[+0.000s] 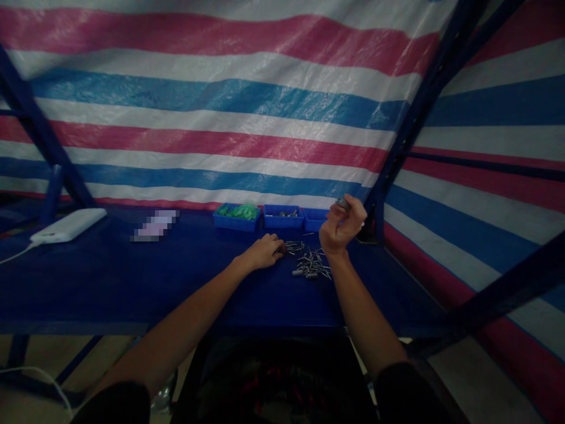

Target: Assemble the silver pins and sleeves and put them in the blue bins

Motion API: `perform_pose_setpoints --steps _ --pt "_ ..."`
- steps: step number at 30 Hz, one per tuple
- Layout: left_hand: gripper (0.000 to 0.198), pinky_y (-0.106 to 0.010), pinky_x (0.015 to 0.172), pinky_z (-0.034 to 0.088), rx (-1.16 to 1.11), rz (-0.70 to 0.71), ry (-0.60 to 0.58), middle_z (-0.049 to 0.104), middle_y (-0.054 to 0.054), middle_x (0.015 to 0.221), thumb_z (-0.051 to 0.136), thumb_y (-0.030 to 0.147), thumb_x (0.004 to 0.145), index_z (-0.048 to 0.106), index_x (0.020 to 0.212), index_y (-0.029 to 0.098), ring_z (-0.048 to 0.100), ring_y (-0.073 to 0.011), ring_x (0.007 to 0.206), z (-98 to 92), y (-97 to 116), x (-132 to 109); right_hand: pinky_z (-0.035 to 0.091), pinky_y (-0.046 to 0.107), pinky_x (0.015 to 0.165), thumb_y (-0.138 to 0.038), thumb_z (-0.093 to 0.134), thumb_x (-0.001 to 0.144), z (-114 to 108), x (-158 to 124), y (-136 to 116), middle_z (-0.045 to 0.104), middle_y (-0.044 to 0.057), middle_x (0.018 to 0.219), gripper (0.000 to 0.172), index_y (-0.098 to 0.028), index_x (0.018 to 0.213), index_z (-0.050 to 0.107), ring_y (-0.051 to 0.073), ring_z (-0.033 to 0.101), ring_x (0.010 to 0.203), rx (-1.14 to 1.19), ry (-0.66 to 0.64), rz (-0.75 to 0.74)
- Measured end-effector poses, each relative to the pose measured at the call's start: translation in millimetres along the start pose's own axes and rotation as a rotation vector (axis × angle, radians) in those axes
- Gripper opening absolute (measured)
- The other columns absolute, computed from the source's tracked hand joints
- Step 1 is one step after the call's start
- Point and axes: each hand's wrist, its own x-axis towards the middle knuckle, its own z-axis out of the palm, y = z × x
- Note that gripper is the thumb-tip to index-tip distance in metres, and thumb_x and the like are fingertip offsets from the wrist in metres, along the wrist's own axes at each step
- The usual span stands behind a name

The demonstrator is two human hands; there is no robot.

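Observation:
My left hand [265,251] rests on the blue table with its fingers curled at the left edge of a loose pile of thin metal pins [314,262]; what its fingertips hold, if anything, is too dark to make out. Raised above the right side of the pile, my right hand [342,224] pinches a small grey metal part [342,203]. Two short, thicker cylinders [304,274] lie at the pile's near edge. Behind the pile, a blue bin [283,222] contains small metal parts. Another blue bin [314,222] is partly covered by my right hand.
A blue bin [237,222] with green pieces stands at the back. Farther left are a blurred pinkish item [155,225] and a white device [69,225] with a cable. Blue frame posts and striped sheeting [229,141] enclose the blue table [176,282].

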Motion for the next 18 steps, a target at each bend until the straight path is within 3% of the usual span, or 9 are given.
perform_pose_setpoints --steps 3,8,10,13,18 --pt "0.024 -0.033 0.080 0.042 -0.001 -0.035 0.001 0.054 -0.006 0.099 0.049 0.023 0.080 0.055 0.103 0.024 0.051 -0.0213 0.094 -0.6 -0.7 -0.3 0.044 0.039 0.077 -0.034 0.025 0.090 7.7 14.5 0.5 0.054 0.012 0.098 0.038 -0.020 0.121 0.042 0.023 0.055 0.092 -0.103 -0.184 0.032" --pt "0.027 -0.031 0.077 0.044 0.029 -0.213 0.090 0.058 -0.008 0.094 0.057 0.031 0.076 0.055 0.098 0.016 0.056 -0.0212 0.086 -3.0 -3.3 -1.5 0.044 0.041 0.072 -0.043 0.047 0.081 20.8 7.7 24.5 0.061 0.012 0.093 0.047 -0.019 0.122 0.046 0.028 0.058 0.086 -0.382 -0.781 0.225" --pt "0.025 -0.032 0.075 0.044 0.056 -0.272 0.102 0.059 -0.010 0.092 0.057 0.034 0.075 0.058 0.092 0.015 0.057 -0.0227 0.085 -3.9 -4.2 -1.9 0.044 0.040 0.070 -0.046 0.049 0.079 20.1 -3.8 35.1 0.063 0.013 0.094 0.047 -0.019 0.118 0.051 0.029 0.059 0.086 -0.438 -0.942 0.265" --pt "0.014 -0.033 0.073 0.044 0.088 -0.325 0.110 0.059 -0.009 0.087 0.051 0.025 0.076 0.062 0.080 0.018 0.058 -0.0234 0.083 -4.5 -4.5 -2.1 0.043 0.037 0.069 -0.046 0.046 0.081 18.1 -18.0 38.8 0.064 0.013 0.093 0.041 -0.020 0.112 0.055 0.028 0.059 0.085 -0.444 -0.976 0.248" --pt "0.018 -0.030 0.072 0.044 0.044 -0.374 0.089 0.062 -0.009 0.089 0.045 0.016 0.075 0.063 0.076 0.018 0.060 -0.0213 0.082 -5.1 -9.4 0.7 0.041 0.027 0.063 -0.040 0.047 0.083 28.8 -31.2 21.0 0.065 0.005 0.079 0.032 -0.022 0.107 0.057 0.019 0.060 0.073 -0.226 -1.016 0.175"
